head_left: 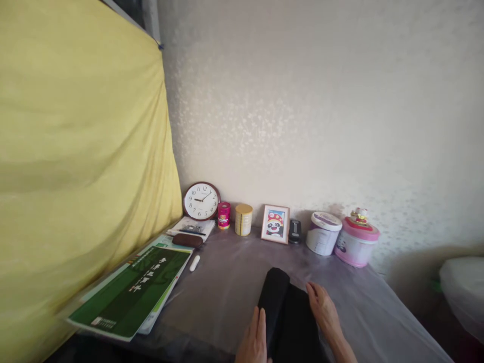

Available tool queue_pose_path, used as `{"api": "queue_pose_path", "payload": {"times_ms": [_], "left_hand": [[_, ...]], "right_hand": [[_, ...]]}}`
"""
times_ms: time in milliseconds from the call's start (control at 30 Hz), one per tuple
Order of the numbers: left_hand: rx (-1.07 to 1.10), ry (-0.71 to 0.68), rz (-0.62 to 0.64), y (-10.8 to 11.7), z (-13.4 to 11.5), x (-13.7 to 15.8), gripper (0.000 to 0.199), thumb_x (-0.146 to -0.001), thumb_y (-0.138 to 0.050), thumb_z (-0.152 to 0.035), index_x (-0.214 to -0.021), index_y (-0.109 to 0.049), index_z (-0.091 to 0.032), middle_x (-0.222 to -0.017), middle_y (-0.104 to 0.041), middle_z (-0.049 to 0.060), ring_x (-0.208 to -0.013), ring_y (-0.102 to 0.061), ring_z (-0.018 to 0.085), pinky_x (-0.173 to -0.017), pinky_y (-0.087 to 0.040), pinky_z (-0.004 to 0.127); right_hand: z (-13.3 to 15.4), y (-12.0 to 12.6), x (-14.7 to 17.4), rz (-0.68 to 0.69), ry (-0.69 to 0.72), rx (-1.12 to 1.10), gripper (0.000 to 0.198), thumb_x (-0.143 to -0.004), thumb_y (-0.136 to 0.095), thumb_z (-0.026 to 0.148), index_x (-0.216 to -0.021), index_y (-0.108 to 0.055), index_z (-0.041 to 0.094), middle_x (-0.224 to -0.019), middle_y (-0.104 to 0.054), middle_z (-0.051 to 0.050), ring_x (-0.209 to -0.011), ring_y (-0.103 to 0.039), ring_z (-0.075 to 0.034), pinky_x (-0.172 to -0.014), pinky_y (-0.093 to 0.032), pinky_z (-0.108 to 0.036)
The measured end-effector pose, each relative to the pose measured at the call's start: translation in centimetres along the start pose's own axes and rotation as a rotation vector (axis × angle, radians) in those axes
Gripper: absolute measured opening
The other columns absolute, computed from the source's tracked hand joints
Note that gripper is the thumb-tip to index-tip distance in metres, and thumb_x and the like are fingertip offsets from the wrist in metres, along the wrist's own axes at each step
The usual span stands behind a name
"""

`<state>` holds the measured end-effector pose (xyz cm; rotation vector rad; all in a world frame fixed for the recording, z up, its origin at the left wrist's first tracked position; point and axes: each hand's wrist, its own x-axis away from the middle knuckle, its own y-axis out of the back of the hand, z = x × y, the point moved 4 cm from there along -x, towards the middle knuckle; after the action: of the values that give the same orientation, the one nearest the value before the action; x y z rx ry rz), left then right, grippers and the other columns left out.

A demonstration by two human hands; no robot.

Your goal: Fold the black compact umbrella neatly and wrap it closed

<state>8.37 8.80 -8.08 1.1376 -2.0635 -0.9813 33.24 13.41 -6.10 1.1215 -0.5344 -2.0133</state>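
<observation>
A black cloth (298,320) lies on the near part of the table, with a thick rolled or folded section (275,297) along its left side. My left hand (253,338) rests against the outer side of that roll, its visible fingers straight and close together; its lower part is cut off by the frame edge. At the cloth's right edge, my right hand (324,310) has its fingers bent, with thumb and fingertips closed on the border. The near end of the cloth runs out of view at the bottom.
Green booklets (132,292), a brown case (187,240) and a small white object (194,263) lie at left. Along the wall stand a clock (201,201), a pink can (224,216), a yellow-lidded tin (243,220), a panda picture frame (275,224) and two tubs (323,233). A yellow curtain (86,151) hangs left.
</observation>
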Motion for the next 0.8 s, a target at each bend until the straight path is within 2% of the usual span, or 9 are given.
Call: {"api": "queue_pose_path", "payload": {"times_ms": [33,100,200,400,600,700,800], "left_hand": [[-0.017,-0.005,0.013,0.4,-0.2,0.5,0.09,-0.062,-0.053,-0.01,-0.14,-0.008,-0.01,-0.149,-0.007,0.01,-0.136,-0.017,0.026,-0.11,-0.023,0.033],[-0.019,-0.054,-0.046,1.3,-0.7,1.6,0.086,-0.066,-0.05,-0.012,-0.141,-0.006,-0.011,-0.15,-0.006,0.008,-0.137,-0.015,0.022,-0.111,-0.02,0.031],[-0.004,-0.07,-0.085,2.0,-0.9,2.6,0.084,-0.069,-0.048,-0.013,-0.141,-0.005,-0.011,-0.151,-0.006,0.008,-0.138,-0.013,0.019,-0.111,-0.019,0.029],[0.067,-0.079,-0.084,1.7,-0.7,2.8,0.089,-0.064,-0.049,-0.003,-0.141,-0.005,-0.012,-0.151,-0.006,0.012,-0.137,-0.014,0.02,-0.11,-0.021,0.027],[0.111,-0.127,-0.149,1.0,-0.6,2.9,0.09,-0.063,-0.042,0.004,-0.142,-0.003,-0.014,-0.145,-0.024,0.013,-0.133,-0.026,0.018,-0.108,-0.024,0.027],[0.085,-0.12,-0.152,0.7,-0.5,2.9,0.091,-0.061,-0.042,0.005,-0.141,-0.002,-0.012,-0.144,-0.024,0.015,-0.133,-0.026,0.02,-0.109,-0.024,0.029],[0.051,-0.102,-0.146,0.6,-0.6,2.8,0.092,-0.059,-0.042,0.006,-0.141,-0.004,-0.01,-0.145,-0.023,0.016,-0.134,-0.023,0.021,-0.109,-0.023,0.03]], "right_hand": [[-0.4,0.6,1.0,0.024,-0.059,-0.015,0.033,-0.081,-0.042,0.042,-0.084,-0.066,0.02,-0.086,-0.07,-0.01,-0.082,-0.065,-0.024,-0.074,-0.048,-0.032],[-0.3,1.5,2.9,0.093,-0.161,-0.043,0.036,-0.079,-0.042,0.047,-0.085,-0.066,0.021,-0.083,-0.07,-0.009,-0.077,-0.065,-0.024,-0.069,-0.048,-0.031],[1.1,2.3,5.0,0.16,-0.272,-0.103,0.043,-0.077,-0.04,0.052,-0.089,-0.066,0.019,-0.08,-0.071,-0.008,-0.073,-0.065,-0.023,-0.066,-0.047,-0.03],[3.3,2.9,5.8,0.216,-0.408,-0.213,0.047,-0.069,-0.049,0.056,-0.088,-0.066,0.016,-0.072,-0.068,-0.007,-0.072,-0.063,-0.023,-0.065,-0.046,-0.03],[6.3,2.5,4.8,0.293,-0.396,-0.501,0.037,-0.069,-0.056,0.051,-0.077,-0.063,0.016,-0.061,-0.061,-0.001,-0.059,-0.057,-0.017,-0.05,-0.042,-0.025],[8.6,1.4,3.9,0.297,-0.404,-0.62,0.035,-0.069,-0.058,0.05,-0.078,-0.061,0.016,-0.055,-0.056,0.003,-0.05,-0.051,-0.013,-0.044,-0.037,-0.022],[10.4,-0.6,3.0,0.296,-0.408,-0.681,0.034,-0.069,-0.059,0.047,-0.082,-0.061,0.015,-0.055,-0.056,0.003,-0.049,-0.052,-0.013,-0.043,-0.038,-0.022]]}}
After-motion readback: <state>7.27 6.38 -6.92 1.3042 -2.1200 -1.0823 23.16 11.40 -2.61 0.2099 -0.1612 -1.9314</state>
